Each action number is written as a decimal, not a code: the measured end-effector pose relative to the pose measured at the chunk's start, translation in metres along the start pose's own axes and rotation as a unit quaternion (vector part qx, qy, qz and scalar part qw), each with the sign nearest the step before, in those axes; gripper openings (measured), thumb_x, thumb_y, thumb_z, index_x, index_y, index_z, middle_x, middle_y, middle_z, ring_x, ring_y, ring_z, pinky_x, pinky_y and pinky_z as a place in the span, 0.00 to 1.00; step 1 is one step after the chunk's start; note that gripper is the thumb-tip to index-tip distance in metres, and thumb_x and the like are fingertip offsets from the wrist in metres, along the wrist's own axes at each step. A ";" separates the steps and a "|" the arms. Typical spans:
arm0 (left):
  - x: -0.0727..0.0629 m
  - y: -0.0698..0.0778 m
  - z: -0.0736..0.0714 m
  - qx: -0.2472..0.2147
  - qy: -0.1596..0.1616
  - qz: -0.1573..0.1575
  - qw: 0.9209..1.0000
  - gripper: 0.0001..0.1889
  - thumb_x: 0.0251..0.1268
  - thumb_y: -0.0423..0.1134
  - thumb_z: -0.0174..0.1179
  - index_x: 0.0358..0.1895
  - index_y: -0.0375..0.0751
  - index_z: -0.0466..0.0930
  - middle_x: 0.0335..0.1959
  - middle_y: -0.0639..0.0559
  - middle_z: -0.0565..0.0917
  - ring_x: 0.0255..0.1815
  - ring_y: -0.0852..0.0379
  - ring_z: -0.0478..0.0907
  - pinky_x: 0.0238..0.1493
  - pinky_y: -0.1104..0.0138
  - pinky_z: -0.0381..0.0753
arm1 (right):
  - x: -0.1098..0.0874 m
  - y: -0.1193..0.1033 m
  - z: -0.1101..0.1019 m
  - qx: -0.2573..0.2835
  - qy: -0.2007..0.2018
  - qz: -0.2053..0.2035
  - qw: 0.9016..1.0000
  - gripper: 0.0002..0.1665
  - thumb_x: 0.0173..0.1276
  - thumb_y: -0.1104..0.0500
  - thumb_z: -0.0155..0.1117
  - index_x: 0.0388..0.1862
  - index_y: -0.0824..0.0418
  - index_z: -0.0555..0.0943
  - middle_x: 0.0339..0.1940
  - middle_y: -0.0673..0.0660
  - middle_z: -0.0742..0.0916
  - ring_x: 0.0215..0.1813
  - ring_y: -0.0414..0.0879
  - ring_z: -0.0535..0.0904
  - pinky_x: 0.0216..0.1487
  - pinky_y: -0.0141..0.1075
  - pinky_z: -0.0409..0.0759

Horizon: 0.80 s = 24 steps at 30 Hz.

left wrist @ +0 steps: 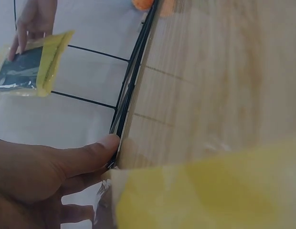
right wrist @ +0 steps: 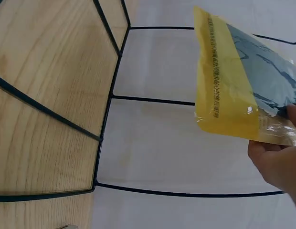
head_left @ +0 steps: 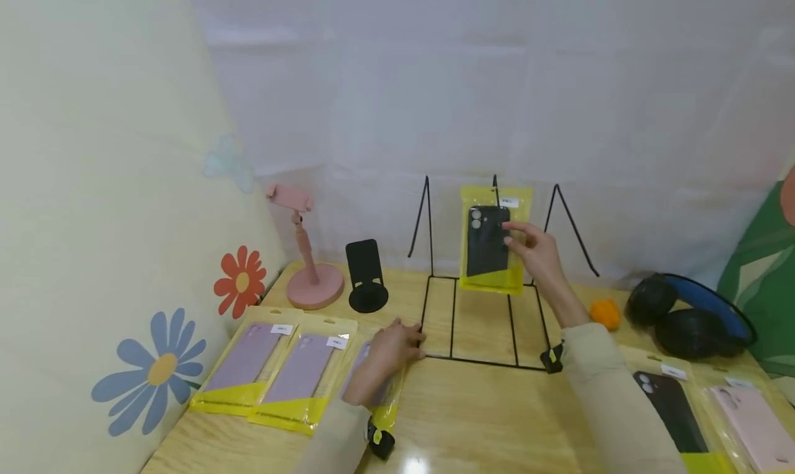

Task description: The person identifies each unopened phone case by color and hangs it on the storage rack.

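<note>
A black wire display rack (head_left: 483, 360) stands on the table, with upright hooks at its back. My left hand (head_left: 393, 350) pinches its front left corner; the thumb (left wrist: 98, 152) lies on the wire in the left wrist view. At the rack's middle hook is a packaged black phone case (head_left: 487, 243) in a clear and yellow bag. My right hand (head_left: 537, 253) pinches the bag's right edge between thumb and fingers. The right wrist view shows the bag's yellow lower end (right wrist: 224, 76) tilted before the wires. Whether the hook passes through the bag's hole cannot be made out.
Packaged purple phone cases (head_left: 298, 367) lie at the left, one partly under my left forearm. Behind them stand a pink phone stand (head_left: 315, 284) and a black phone stand (head_left: 366, 270). At right are an orange ball-like item (head_left: 605, 314), black headphones (head_left: 689, 329) and more packaged cases (head_left: 673, 405).
</note>
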State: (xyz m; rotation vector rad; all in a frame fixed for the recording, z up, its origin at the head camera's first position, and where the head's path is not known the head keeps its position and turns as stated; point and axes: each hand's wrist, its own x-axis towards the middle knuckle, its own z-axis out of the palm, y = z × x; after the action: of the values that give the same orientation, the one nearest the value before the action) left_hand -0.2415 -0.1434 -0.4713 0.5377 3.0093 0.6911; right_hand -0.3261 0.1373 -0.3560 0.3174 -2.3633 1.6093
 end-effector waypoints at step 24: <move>-0.002 0.001 0.003 0.031 0.008 0.002 1.000 0.18 0.57 0.43 0.68 0.52 0.45 0.85 0.61 0.48 0.78 0.65 0.31 0.67 0.56 0.39 0.69 | -0.005 0.041 -0.002 -0.011 -0.041 0.044 0.998 0.19 0.72 0.66 0.50 0.60 0.68 0.76 0.65 0.66 0.75 0.66 0.60 0.68 0.66 0.55 0.64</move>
State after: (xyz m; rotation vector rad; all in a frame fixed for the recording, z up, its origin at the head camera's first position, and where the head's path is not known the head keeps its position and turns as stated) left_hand -0.2391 -0.1419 -0.4741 0.5427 3.0534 0.6082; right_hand -0.3347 0.1540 -0.3926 0.2849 -2.4873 1.6379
